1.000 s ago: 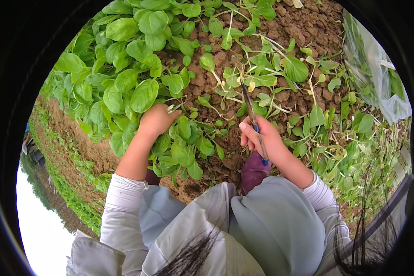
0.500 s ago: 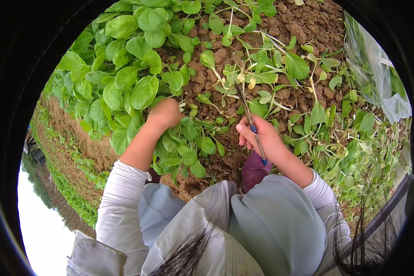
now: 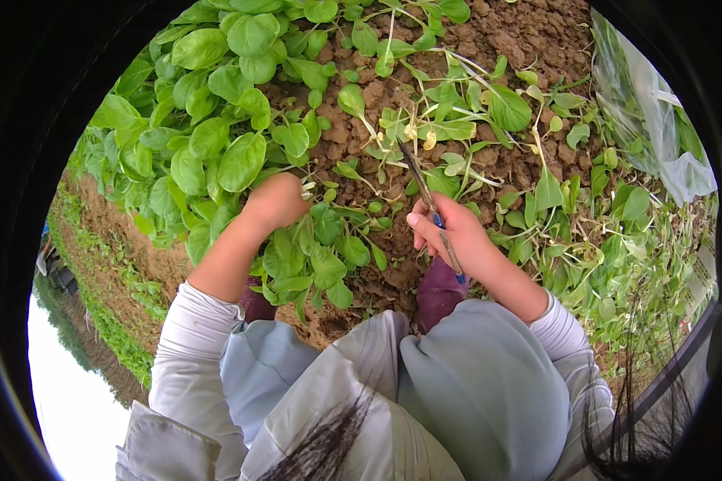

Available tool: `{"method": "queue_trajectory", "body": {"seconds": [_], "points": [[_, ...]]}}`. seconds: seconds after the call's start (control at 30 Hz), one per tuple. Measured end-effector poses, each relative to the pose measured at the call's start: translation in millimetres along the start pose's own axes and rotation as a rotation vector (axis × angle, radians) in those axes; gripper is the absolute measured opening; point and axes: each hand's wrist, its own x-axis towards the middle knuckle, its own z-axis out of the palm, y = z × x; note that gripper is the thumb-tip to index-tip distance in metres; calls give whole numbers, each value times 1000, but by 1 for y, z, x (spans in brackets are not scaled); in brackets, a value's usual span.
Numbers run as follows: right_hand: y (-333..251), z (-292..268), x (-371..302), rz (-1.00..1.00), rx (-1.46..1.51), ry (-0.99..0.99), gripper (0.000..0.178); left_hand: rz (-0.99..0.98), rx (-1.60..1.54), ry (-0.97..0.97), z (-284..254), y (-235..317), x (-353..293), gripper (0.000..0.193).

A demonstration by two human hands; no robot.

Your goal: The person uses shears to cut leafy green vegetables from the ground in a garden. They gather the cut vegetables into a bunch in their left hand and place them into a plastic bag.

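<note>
My left hand (image 3: 277, 200) is closed round a bunch of leafy greens (image 3: 317, 260). The pale stem ends poke out beside the fingers, and the broad green leaves hang down toward my knees. In my right hand (image 3: 455, 232) is a slim, dark, rusty-looking knife (image 3: 418, 178) with blue on its handle. Its tip points up and away, over the loose leaves on the soil. The fingers wrap the handle, with the thumb along its side. A dense stand of growing greens (image 3: 208, 136) lies just beyond and left of my left hand.
Brown, clumpy soil (image 3: 529, 36) carries scattered cut leaves and yellowed stems (image 3: 569, 256) to the right. At the far right stands a clear plastic bag (image 3: 686, 172) with greens in it. Below my hands is a dark purple boot (image 3: 441, 293). Further crop rows run along the left.
My left hand, still gripping the bunch, has shifted slightly left in the picture. The whole view has moved a little; my right hand keeps the knife in nearly the same pose.
</note>
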Motion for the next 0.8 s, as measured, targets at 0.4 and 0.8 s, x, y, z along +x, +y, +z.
{"method": "queue_trajectory", "body": {"seconds": [0.4,0.8], "points": [[-8,3,-5,47,-60,-74,18,23,-190,48,-21,2,-28,31],[-23,6,-7,-76,-244,-307,30,274,-1240,-82,-67,27,-65,21]]}}
